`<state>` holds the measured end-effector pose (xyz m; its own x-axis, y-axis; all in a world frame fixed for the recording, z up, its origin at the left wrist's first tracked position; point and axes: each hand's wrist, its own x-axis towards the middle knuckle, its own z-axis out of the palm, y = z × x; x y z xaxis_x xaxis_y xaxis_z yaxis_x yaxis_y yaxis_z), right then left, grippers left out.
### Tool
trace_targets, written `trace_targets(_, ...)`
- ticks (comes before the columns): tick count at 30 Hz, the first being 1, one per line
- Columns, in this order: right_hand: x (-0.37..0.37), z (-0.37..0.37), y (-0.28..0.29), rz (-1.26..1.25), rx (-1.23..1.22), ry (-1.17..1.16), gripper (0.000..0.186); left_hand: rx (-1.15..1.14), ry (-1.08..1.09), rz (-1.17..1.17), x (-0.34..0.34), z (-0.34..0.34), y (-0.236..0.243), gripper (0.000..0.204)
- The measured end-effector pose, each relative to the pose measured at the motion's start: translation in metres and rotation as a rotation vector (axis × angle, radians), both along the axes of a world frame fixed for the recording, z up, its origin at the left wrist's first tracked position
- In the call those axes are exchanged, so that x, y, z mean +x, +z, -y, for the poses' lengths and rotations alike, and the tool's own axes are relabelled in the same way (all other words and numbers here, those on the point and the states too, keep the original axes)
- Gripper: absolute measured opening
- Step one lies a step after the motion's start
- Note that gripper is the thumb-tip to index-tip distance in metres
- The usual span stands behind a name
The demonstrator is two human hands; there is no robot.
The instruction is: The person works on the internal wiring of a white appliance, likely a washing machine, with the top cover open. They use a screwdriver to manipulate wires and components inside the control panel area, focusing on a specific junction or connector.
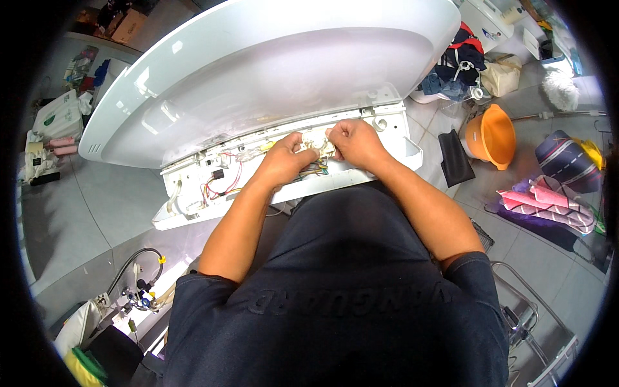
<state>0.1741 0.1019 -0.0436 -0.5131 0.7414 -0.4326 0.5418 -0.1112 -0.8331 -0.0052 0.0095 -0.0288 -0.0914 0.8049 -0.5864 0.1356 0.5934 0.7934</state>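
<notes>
White plastic all over this one: a small cream-white part (316, 140) is up between both hands, above the middle of a long white housing (187, 219) that's open and full of wiring. From the left grip (284, 158) the part sits at about 2 o'clock, right against the thumb and fingertips. From the right grip (358, 143) it's at 9 o'clock, touching the fingertips. So basically sandwiched between the two.

Left grip is closed around the part's 8 o'clock side, thumb laid over it. Right grip is bunched up, thumb and index together at the 3 o'clock edge; can't tell whether they're pinching it or just pressing on it.

As for which way it points: the rounder bit faces roughly 11 o'clock and the blockier bit goes toward 5, so I'd call that the long axis, but fingers cover enough that I can't swear to it. The housing's long axis is way easier, about half past 8 to half past 2.

Just under the part, at 6 o'clock, there's a bunch of coloured wires (316, 169). Off at 8 o'clock, well clear of the left grip, there's a black connector (218, 174) with red wires (237, 175) near it. Big glossy white panel (271, 77) stands tilted up at 11 o'clock.
</notes>
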Motion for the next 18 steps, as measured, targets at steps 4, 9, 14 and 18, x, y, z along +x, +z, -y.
trace_targets(4, 0.000, 0.000, -0.001, -0.008, 0.000, -0.009, 0.031, -0.008, -0.024, -0.019, -0.004, -0.002, -0.005, 0.029)
trace_targets(9, 0.000, -0.001, -0.012, -0.139, -0.185, -0.068, 0.034, 0.007, -0.021, -0.025, -0.004, -0.003, -0.002, 0.032)
trace_targets(14, 0.000, -0.001, -0.006, -0.201, -0.332, -0.085, 0.038, -0.048, -0.067, -0.001, -0.009, -0.005, -0.003, 0.037)
trace_targets(18, 0.001, -0.002, 0.000, -0.231, -0.436, -0.072, 0.040, -0.038, -0.017, 0.136, -0.009, -0.003, -0.006, 0.037)
